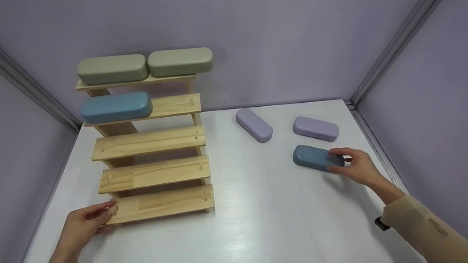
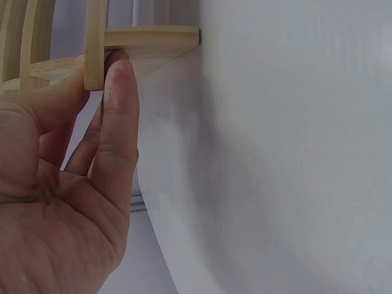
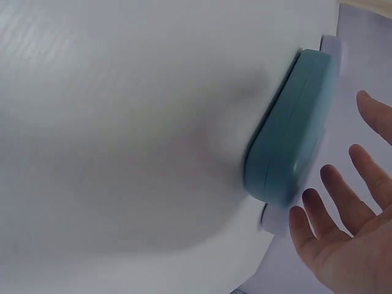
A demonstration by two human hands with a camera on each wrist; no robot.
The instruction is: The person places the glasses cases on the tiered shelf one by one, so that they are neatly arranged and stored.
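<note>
My left hand [image 1: 81,227] pinches the left end of the lowest shelf of a tiered wooden rack [image 1: 172,170]. In the left wrist view, thumb and fingers [image 2: 119,110] lie on either side of the shelf's end. On the right of the table, my right hand [image 1: 356,167] is over the near end of a blue glasses case [image 1: 313,157]. Its fingers are spread and stand apart from the teal-looking case [image 3: 291,131] in the right wrist view. Another blue case [image 1: 117,107] lies on the second shelf from the top, and two green cases [image 1: 113,68] sit side by side on the top shelf.
Two lilac cases lie on the white table [image 1: 256,204]: one slanted [image 1: 254,125] right of the rack, the other [image 1: 316,128] just behind the blue case. Pale lilac walls [image 1: 278,54] enclose the table at the back and sides.
</note>
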